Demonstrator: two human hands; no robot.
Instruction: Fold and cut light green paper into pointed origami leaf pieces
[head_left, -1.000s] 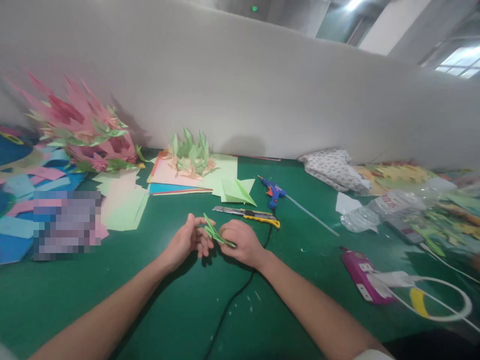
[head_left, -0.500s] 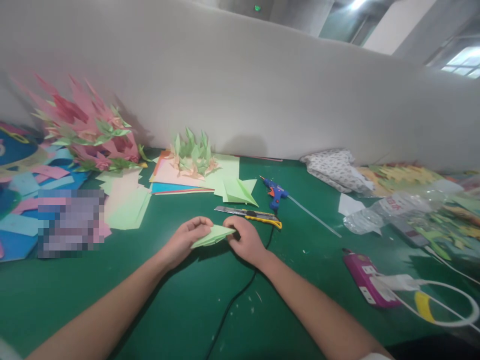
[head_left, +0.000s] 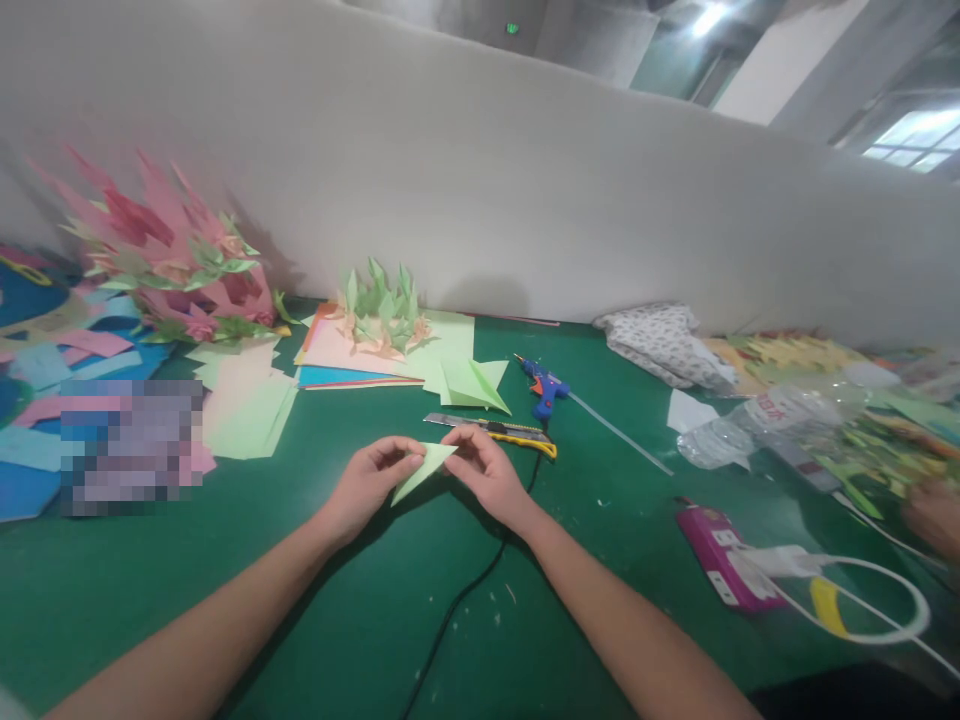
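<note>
Both my hands hold one folded light-green paper piece [head_left: 422, 467], a narrow triangle, just above the green table [head_left: 360, 600]. My left hand [head_left: 367, 485] pinches its left edge with closed fingers. My right hand [head_left: 484, 468] pinches its right tip. A yellow utility knife [head_left: 499, 432] lies just beyond my right hand. A blue glue gun [head_left: 546, 386] lies farther back, its black cord [head_left: 457, 600] running under my right wrist toward me.
Folded green paper [head_left: 472, 385], stacked coloured sheets [head_left: 352, 360] and paper flowers [head_left: 382, 310] lie behind. A pink paper pile [head_left: 165, 260] is at left. A pink power strip [head_left: 720, 555], plastic bottle [head_left: 765, 420] and cloth [head_left: 667, 340] lie at right. Another person's hand [head_left: 934, 515] shows at the right edge.
The green paper went from a narrow upright strip to a flat triangle held between both hands. Both hands shifted slightly away from me; my left hand closed on the paper.
</note>
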